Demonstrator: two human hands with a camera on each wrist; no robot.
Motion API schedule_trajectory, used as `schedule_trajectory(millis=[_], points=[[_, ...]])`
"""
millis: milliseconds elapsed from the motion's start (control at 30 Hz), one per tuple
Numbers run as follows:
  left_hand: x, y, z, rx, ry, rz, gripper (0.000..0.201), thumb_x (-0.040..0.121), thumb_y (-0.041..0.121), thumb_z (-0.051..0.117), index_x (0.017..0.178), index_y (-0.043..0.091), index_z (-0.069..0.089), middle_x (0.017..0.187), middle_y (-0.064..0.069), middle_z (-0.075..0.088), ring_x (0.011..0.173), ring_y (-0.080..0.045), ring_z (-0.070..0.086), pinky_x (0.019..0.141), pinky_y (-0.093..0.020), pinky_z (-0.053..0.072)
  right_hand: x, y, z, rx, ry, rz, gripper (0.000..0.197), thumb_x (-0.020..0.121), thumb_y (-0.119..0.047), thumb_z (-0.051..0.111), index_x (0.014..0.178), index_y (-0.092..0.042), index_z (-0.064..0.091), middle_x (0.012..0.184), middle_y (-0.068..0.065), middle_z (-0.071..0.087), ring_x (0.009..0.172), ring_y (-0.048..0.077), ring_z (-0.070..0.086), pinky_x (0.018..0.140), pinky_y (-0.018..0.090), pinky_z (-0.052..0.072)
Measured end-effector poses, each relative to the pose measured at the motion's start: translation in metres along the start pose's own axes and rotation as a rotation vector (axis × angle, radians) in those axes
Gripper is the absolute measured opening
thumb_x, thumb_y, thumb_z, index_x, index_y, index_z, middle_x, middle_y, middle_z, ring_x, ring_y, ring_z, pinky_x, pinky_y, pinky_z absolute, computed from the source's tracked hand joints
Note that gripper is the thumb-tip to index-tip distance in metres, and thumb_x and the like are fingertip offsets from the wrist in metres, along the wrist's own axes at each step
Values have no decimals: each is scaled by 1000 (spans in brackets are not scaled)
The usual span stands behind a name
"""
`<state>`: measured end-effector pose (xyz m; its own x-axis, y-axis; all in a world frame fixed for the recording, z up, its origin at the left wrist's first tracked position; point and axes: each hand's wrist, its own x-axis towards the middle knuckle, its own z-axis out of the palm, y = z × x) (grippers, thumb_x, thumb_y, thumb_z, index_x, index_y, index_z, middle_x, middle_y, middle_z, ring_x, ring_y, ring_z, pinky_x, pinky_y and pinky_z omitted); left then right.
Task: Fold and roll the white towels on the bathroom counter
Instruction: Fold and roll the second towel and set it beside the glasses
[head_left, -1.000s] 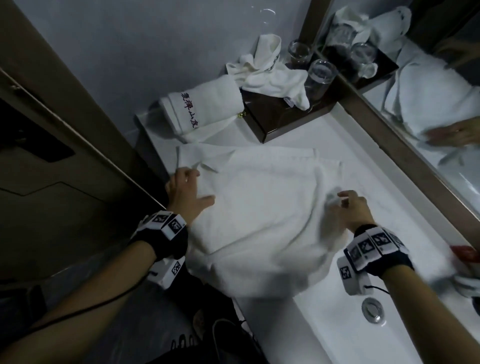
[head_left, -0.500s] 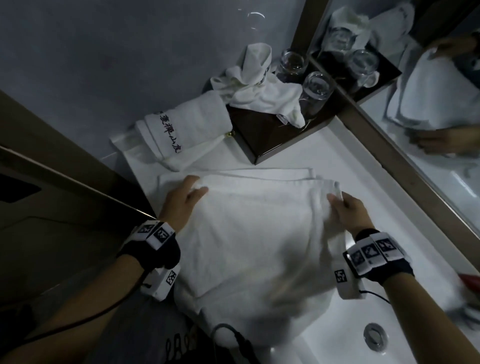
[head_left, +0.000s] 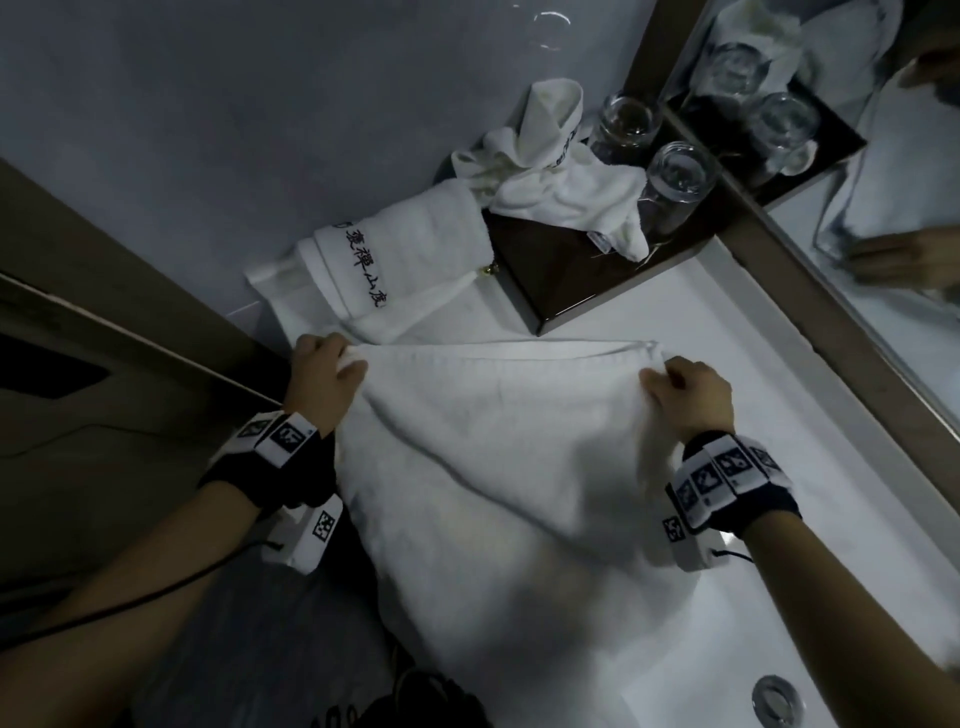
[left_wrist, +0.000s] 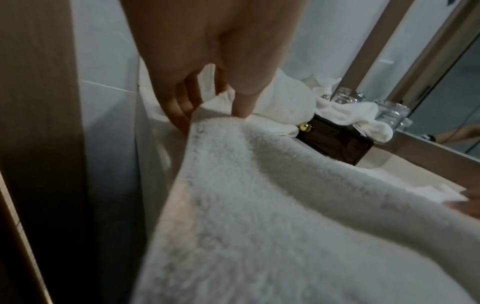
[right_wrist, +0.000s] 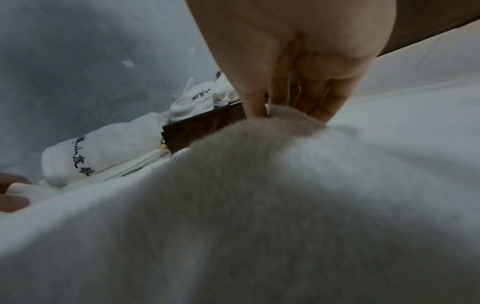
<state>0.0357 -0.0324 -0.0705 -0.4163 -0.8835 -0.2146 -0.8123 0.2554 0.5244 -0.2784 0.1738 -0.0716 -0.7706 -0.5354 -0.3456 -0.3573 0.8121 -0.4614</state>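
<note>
A large white towel (head_left: 498, 457) lies folded over on the white counter (head_left: 717, 343), its near part hanging off the front edge. My left hand (head_left: 332, 364) pinches its far left corner between thumb and fingers, which the left wrist view shows close up on the towel (left_wrist: 285, 205). My right hand (head_left: 670, 382) pinches the far right corner, seen on the towel (right_wrist: 259, 205) in the right wrist view. A rolled white towel with dark lettering (head_left: 395, 260) lies just beyond. A crumpled white towel (head_left: 561, 176) sits on the dark tray (head_left: 561, 280).
Two drinking glasses (head_left: 675, 176) stand on the tray by the mirror (head_left: 883, 208), which runs along the counter's right side. A sink drain (head_left: 776, 701) shows at the near right. A wooden door frame (head_left: 130, 338) borders the left, with the grey wall behind.
Both hands slid from the towel's sides up to its far corners and now pinch them. The far edge lies straighter along the layer beneath.
</note>
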Motion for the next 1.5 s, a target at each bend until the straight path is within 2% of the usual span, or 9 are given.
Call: schedule_trajectory(millis=[100, 233, 533, 733, 900, 1167, 1267, 1367, 1500], points=[[4, 3, 3, -23, -33, 15, 25, 83, 7, 63, 105, -6, 59, 119, -31, 48, 115, -39, 44, 98, -34, 33, 8, -1, -1, 73, -12, 8, 26, 84, -35, 62, 73, -11, 60, 105, 11, 48, 96, 25, 49, 85, 28, 41], [10, 7, 3, -27, -116, 31, 24, 85, 14, 63, 100, -5, 60, 111, -27, 59, 109, -37, 52, 94, -36, 38, 13, -7, -6, 204, -136, 45, 49, 81, -40, 66, 55, -17, 30, 62, 2, 37, 61, 19, 35, 56, 30, 28], [20, 21, -13, -81, -89, 53, 32, 96, 25, 44, 103, -4, 56, 108, -27, 61, 102, -36, 57, 84, -34, 41, 23, -8, -27, 322, 36, -37, 33, 88, -27, 55, 59, -14, 43, 57, 1, 48, 60, 19, 45, 53, 18, 35], [15, 22, 1, -2, -64, 100, 22, 89, 0, 48, 110, -6, 43, 110, -28, 52, 100, -38, 52, 83, -38, 39, 28, -10, -15, 231, 39, 16, 29, 93, -19, 46, 120, -11, 39, 85, 14, 53, 79, 27, 52, 63, 31, 35], [-26, 5, 15, -113, 12, -110, 50, 78, -1, 62, 121, -8, 38, 127, -31, 33, 116, -41, 38, 103, -46, 35, 13, 8, -13, 222, 20, 57, 55, 84, -20, 65, 129, -5, 37, 125, 19, 51, 113, 34, 51, 96, 37, 41], [-112, -12, 32, -236, -58, -194, 52, 86, 13, 59, 127, -3, 32, 132, -25, 28, 120, -37, 34, 101, -37, 31, -61, 56, -9, 159, -71, 157, 40, 84, -49, 59, 86, -10, 50, 88, 9, 56, 86, 26, 49, 74, 31, 32], [-139, -12, 35, -447, -158, -156, 63, 87, 11, 59, 137, 3, 21, 134, -9, 35, 117, -18, 40, 92, -22, 32, -92, 71, -3, 190, -52, 159, 50, 83, -49, 60, 63, -11, 36, 64, 4, 46, 72, 25, 44, 66, 35, 29], [-165, -14, 46, -475, -286, -123, 79, 86, 11, 60, 143, 4, 6, 135, -1, 33, 121, -8, 32, 94, -13, 26, -120, 78, 4, 195, -38, 136, 54, 81, -51, 62, 64, -11, 31, 62, 4, 39, 64, 23, 39, 63, 37, 28], [-188, -24, 57, -463, -429, -192, 64, 89, 20, 57, 139, 2, 20, 145, -11, 37, 131, -21, 37, 98, -19, 27, -143, 84, 4, 227, -43, 177, 54, 78, -54, 64, 61, -14, 33, 62, 1, 41, 63, 20, 39, 64, 34, 31]])
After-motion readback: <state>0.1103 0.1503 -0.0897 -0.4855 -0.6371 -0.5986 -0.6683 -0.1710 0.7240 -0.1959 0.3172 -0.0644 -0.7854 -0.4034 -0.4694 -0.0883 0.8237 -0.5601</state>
